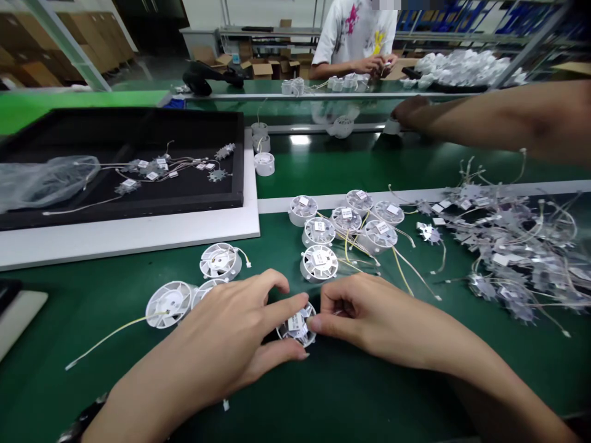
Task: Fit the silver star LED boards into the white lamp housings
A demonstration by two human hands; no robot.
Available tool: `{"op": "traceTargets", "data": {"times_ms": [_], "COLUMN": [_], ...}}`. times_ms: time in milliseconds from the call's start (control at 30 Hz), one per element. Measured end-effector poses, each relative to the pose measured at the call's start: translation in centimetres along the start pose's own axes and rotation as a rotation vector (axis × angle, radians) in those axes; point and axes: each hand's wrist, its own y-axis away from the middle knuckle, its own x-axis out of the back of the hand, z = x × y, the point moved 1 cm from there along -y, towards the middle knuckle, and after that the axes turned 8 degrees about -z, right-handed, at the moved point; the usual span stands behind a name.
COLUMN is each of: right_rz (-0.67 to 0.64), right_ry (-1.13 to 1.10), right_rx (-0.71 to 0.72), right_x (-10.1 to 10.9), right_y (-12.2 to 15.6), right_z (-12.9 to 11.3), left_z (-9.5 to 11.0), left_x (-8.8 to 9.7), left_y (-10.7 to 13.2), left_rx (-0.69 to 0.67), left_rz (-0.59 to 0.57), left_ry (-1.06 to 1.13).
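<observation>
Fingers (295, 309) of the left hand (221, 332) and right hand (355, 314) close on a round white plastic housing (296, 337) on the green bench mat (369, 394). Handling it looks like the step in hand, calling for a steady two-handed grip.

Labelled round white plastic housing (296, 326)

One left hand (217, 338), one right hand (364, 314), eleven white round housings (318, 263), one black tray (138, 112), one co-worker (355, 31).

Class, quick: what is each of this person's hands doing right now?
Left hand: closed around the round white plastic module, holding it.
Right hand: closed, fingertips pinching the same module.
</observation>
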Motion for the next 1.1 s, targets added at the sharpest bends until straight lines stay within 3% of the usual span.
{"op": "traceTargets", "data": {"times_ms": [167,333,600,833,900,967,1033,1100], "right_rz": [0.013,0.003,-0.018,-0.014,0.046,0.205,0.351,0.374], "right_ry": [0.006,0.173,0.361,0.349,0.274,0.224,0.286,0.438], "right_rx": [0.108,0.237,0.254,0.236,0.315,0.496,0.679,0.752], "right_x": [0.5,0.6,0.2,0.6,0.8,0.8,0.3,-0.7], "right_y": [0.2,0.5,0.3,0.7,1.2,1.6,1.5,1.0], "right_z": [0.6,0.6,0.3,0.3,0.1,-0.3,-0.6,-0.5], "left_z": [-0.1,-0.2,-0.2,0.1,0.0,-0.3,-0.9,-1.7], "left_x": [-0.2,-0.3,-0.4,-0.5,-0.5,-0.1,0.7,1.8], "left_y": [-0.1,-0.2,0.0,0.0,0.3,0.7,1.2,1.9], "left_rx": [-0.020,-0.025,-0.037,-0.087,-0.096,-0.097,-0.075,-0.041], "left_rz": [-0.007,-0.021,-0.008,0.035,0.065,0.121,0.222,0.341], "left_ry": [0.034,0.058,0.032,-0.019,-0.041,-0.021,0.019,0.034]}}
